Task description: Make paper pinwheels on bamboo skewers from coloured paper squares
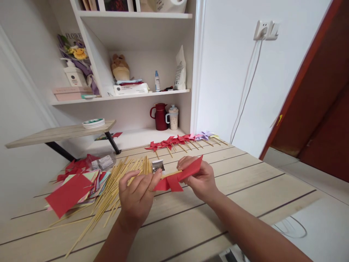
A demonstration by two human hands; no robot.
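Red paper pinwheel on a stick, mid-table

Left hand [137, 198] pinches the thin bamboo stick [170, 174]; right hand [200, 180] grips the folded red paper pinwheel [180, 178]. Tugging could tear the paper.

A room in a home, used for paper crafts: white shelves [131, 95] hold a soft toy [120, 67], a flower bouquet [76, 49], a red jug [160, 116] and a mug [172, 117], while the wooden table [245, 182] carries paper sheets [73, 185], bamboo sticks [114, 189] and finished pinwheels [185, 140]
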